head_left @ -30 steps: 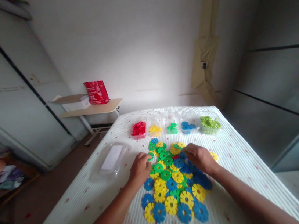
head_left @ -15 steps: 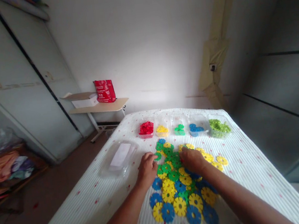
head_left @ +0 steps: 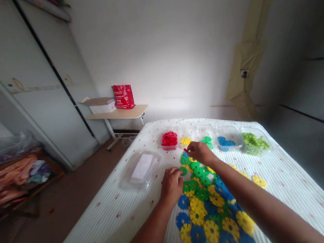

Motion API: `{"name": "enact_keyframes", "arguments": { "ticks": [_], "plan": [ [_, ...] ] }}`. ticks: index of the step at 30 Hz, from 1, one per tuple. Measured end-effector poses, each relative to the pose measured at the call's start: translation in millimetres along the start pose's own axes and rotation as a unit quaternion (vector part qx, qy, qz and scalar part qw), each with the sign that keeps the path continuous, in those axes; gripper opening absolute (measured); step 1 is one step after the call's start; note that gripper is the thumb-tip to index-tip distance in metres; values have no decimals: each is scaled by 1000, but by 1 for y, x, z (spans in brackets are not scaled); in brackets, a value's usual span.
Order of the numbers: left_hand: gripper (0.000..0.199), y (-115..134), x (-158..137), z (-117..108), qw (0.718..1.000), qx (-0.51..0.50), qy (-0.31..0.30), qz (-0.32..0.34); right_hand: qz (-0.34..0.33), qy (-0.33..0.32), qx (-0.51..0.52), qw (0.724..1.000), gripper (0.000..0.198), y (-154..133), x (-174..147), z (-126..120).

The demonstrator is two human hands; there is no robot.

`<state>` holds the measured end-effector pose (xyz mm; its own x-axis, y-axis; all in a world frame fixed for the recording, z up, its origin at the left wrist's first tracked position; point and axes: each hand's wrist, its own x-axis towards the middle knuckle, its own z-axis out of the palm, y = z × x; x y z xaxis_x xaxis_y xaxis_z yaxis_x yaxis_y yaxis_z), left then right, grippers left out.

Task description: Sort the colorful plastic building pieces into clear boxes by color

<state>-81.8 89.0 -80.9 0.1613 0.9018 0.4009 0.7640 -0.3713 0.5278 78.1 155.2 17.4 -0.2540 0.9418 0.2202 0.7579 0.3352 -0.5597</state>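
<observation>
Over the far end of the pile of snowflake discs (head_left: 212,231), my right hand (head_left: 201,153) is closed in a pinch on a small red plastic piece (head_left: 186,150), mostly covered by the fingers. My left hand (head_left: 171,184) rests on the table at the pile's left side. Its fingers are loosely curled, thumb and forefinger a little apart, beside a green disc (head_left: 183,170); whether they touch it is hard to tell. Green, yellow and blue notched discs overlap across the pile, and my right forearm hides some of them.
Behind the pile stand clear tubs of red pieces (head_left: 169,139), yellow pieces (head_left: 185,140), green discs (head_left: 207,142), blue discs (head_left: 226,142) and light-green pieces (head_left: 255,143). A clear plastic lid (head_left: 128,182) with a white slip (head_left: 142,167) lies left. Beyond is a side table (head_left: 118,114) with a red bag (head_left: 123,97).
My right hand has moved from the pile's middle right to its far end, near the yellow tub, and a red piece now shows at its fingertips. The left hand stays beside the green disc.
</observation>
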Motion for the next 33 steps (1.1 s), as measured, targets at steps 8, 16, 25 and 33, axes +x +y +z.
{"name": "enact_keyframes", "arguments": {
  "ticks": [8, 16, 25, 33],
  "plan": [
    [34, 2, -2, -2, 1000, -21, 12, -8, 10, 109, 40, 993, 8, -35, 57, 14],
    [32, 1, -2, -2, 1000, -3, -5, -2, -21, 107, 54, 993, 16, 38, -29, -25],
    [34, 10, -2, -4, 997, 70, -22, 26, 108, 197, -150, 963, 28, 154, -145, -71],
    [41, 20, -3, -11, 994, 63, -73, 56, 203, 142, -197, 949, 28, 172, -156, -63]
  ]
}}
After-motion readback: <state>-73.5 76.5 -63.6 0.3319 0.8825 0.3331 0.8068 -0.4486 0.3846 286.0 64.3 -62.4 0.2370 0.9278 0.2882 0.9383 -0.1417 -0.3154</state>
